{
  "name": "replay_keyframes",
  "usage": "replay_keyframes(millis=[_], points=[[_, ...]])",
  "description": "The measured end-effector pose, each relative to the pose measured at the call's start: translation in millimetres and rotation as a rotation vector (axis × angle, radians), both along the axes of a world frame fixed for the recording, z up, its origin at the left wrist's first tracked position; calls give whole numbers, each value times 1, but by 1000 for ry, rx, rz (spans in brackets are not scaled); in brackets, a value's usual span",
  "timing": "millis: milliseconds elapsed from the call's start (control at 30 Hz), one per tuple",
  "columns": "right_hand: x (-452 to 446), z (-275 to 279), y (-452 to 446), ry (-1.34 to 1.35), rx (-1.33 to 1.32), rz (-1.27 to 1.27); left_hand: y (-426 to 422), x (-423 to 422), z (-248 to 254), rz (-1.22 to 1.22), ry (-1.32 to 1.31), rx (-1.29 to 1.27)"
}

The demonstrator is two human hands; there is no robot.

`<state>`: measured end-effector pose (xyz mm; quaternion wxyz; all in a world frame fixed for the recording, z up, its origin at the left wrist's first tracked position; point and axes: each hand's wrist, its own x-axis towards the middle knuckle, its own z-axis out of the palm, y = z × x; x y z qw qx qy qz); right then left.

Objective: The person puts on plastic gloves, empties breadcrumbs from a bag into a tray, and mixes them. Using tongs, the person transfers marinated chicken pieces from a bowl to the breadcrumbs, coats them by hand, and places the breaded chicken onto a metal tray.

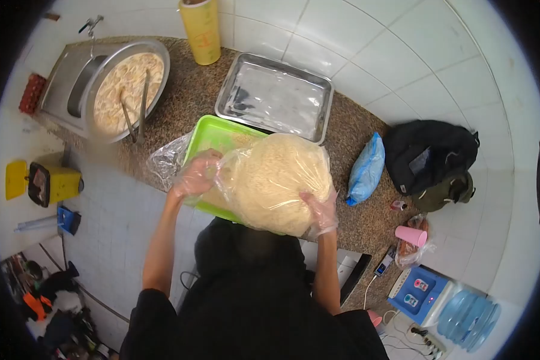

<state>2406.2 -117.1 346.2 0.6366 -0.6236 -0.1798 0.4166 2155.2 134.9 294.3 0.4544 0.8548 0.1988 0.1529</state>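
filled bag (279, 180), green tray (213, 133) partly hidden

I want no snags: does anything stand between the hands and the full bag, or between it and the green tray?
Nothing visible does. The left hand and right hand hold the bag; it overlaps the green tray in view, hiding part of it.

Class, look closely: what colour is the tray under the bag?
The tray is bright green; it shows best in the head view.

Txt illeg., blurry mark (205, 39) (on yellow roll (200, 27))
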Motion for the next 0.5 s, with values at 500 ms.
replay_keyframes(millis=[500], points=[[-56,59,66,-418,-48,77,-3,-30,-58,266,-57,-136]])
